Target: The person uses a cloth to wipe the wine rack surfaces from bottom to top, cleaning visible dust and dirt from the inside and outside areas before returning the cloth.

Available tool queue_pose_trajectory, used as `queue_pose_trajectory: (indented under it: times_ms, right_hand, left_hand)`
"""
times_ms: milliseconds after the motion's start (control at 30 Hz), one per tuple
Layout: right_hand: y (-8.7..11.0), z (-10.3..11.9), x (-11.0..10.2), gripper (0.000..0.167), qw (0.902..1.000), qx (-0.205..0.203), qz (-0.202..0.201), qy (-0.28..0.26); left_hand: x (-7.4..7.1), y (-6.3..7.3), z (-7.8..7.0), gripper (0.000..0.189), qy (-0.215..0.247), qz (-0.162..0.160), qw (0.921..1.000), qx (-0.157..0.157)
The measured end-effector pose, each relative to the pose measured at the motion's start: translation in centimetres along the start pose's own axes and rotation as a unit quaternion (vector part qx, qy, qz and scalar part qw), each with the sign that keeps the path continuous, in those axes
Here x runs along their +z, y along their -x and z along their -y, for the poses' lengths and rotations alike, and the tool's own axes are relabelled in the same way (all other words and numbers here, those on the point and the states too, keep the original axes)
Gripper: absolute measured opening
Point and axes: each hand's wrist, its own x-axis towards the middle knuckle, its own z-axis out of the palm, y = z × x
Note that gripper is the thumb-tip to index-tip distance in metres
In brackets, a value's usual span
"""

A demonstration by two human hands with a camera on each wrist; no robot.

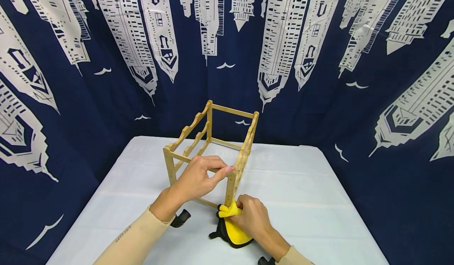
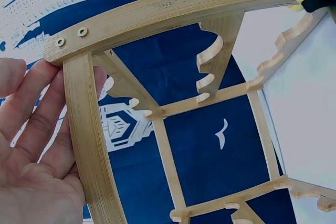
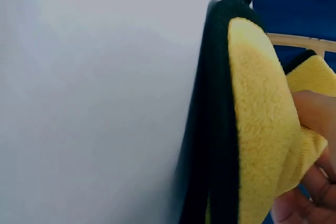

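Observation:
A light wooden rack [image 1: 169, 164] with scalloped side rails stands on the table. My left hand [image 1: 203, 176] holds its near top rail, with thumb and fingers close to the right corner. In the left wrist view, the fingers [image 2: 39, 124] lie against that rail below two screw heads. Lower down, my right hand [image 1: 253, 215] grips a yellow cloth [image 1: 237, 233] with black edging around the foot of the near right post. The cloth's loose part hangs down toward the tabletop. From the right wrist, the bunched yellow fabric [image 3: 262, 103] hides part of the fingers.
The white tabletop [image 1: 301, 202] extends around the rack. Behind and beside it hangs a dark blue curtain [image 1: 227, 87] printed with white buildings and birds. A black wrist-worn piece [image 1: 181, 218] shows beside the left forearm.

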Motion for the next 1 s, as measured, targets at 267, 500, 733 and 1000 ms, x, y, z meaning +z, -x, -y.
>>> queue_pose_trajectory:
  times_ms: [267, 500, 733, 1000]
  right_hand:
    - [-0.1, 1.4, -2.1, 0.042, 0.9875, -0.071, -0.127, -0.061]
    - [-1.8, 3.2, -5.1, 0.039, 0.9557, -0.147, -0.227, -0.117]
    - [-2.7, 2.6, -7.5, 0.041, 0.9500, -0.184, -0.201, -0.152]
    - [-2.3, -1.4, -10.2, 0.046, 0.9541, -0.167, -0.183, -0.168]
  left_hand:
    - [0.3, -0.2, 0.2, 0.022, 0.000, 0.001, 0.9999, 0.015]
    - [0.0, -0.2, 0.2, 0.029, 0.006, 0.008, 0.9999, 0.003]
    - [-0.2, -0.1, -0.7, 0.034, 0.033, 0.034, 0.9964, -0.071]
    - [1.7, -1.2, -2.4, 0.034, -0.121, 0.023, 0.9845, -0.125]
